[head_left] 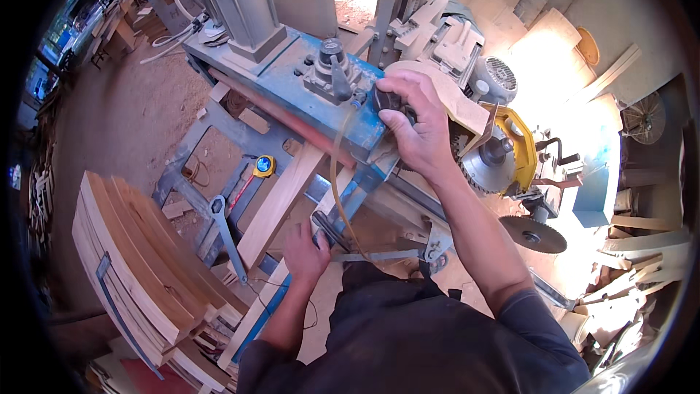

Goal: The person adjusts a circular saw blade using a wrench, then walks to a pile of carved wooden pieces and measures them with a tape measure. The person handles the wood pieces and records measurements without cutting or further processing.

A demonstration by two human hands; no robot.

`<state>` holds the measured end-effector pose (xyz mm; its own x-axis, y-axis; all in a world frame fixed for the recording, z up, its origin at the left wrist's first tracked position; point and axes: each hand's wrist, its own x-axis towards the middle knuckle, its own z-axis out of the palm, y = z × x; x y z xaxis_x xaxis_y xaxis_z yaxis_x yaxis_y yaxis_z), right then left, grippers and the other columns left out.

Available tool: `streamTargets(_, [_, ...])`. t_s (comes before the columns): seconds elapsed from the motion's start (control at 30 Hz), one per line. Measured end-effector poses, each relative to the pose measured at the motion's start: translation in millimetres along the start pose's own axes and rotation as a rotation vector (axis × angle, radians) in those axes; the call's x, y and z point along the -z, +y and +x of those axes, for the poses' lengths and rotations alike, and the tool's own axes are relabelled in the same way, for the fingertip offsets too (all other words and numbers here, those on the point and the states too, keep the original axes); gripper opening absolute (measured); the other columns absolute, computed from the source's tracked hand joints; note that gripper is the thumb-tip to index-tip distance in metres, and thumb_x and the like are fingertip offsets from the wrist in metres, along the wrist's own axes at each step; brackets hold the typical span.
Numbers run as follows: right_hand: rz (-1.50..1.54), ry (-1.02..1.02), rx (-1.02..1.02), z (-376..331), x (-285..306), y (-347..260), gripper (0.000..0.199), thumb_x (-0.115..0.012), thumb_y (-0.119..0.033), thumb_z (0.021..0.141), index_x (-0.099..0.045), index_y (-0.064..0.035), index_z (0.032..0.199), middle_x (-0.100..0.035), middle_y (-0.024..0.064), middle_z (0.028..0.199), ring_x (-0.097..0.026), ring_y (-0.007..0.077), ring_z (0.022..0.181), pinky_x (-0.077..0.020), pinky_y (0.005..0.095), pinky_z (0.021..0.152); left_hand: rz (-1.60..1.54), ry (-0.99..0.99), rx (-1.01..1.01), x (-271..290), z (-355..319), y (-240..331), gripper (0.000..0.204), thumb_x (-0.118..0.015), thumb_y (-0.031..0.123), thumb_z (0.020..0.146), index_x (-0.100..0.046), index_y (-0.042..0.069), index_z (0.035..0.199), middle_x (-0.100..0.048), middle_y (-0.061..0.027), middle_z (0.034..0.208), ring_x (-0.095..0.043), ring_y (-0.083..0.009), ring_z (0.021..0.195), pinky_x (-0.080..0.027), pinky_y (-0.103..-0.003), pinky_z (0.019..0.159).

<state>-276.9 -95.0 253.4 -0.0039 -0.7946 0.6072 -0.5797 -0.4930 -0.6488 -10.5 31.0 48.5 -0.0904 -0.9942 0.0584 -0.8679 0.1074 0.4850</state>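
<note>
My right hand (419, 120) is closed round a black knob (388, 101) at the end of the blue machine beam (288, 73). Beside it, a lever valve (339, 80) is mounted on the beam, and a clear yellowish hose (335, 175) hangs down from there. Lower and to the left, my left hand (305, 254) has its thumb and fingers at a black handle (332, 230); its grip is partly hidden. A pale wooden board (281, 208) lies under the beam, next to that hand.
On the left stand stacked curved wooden pieces (142, 248). A wrench (229, 237) and a yellow tape measure (264, 166) rest on the machine frame. To the right are a saw blade (488, 168) with a yellow guard (519, 149), another round blade (532, 234) and a motor (496, 79).
</note>
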Motion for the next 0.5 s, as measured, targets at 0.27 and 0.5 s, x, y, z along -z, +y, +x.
streamTargets(0.27, [1.633, 0.019, -0.383, -24, 37, 18, 0.054, -0.077, -0.021, 0.091, -0.055, -0.0037, 0.136, -0.064, 0.0188, 0.128, -0.064, 0.0323, 0.112, -0.0536, 0.0419, 0.093, 0.029, 0.052, 0.014, -7, -4, -10, 0.047, -0.066, 0.021, 0.089, -0.061, 0.001, 0.131, -0.063, -0.0198, 0.107, -0.060, -0.0395, 0.102, -0.049, -0.050, 0.089])
streamTargets(0.5, [1.869, 0.151, -0.580, -70, 80, 41, 0.057, -0.076, -0.022, 0.092, -0.050, -0.0034, 0.139, -0.059, 0.0242, 0.133, -0.062, 0.0361, 0.114, -0.0552, 0.0371, 0.090, 0.071, 0.051, -0.013, -9, 5, 4, 0.044, -0.063, 0.016, 0.089, -0.059, 0.001, 0.130, -0.061, -0.0208, 0.109, -0.059, -0.0407, 0.103, -0.048, -0.050, 0.089])
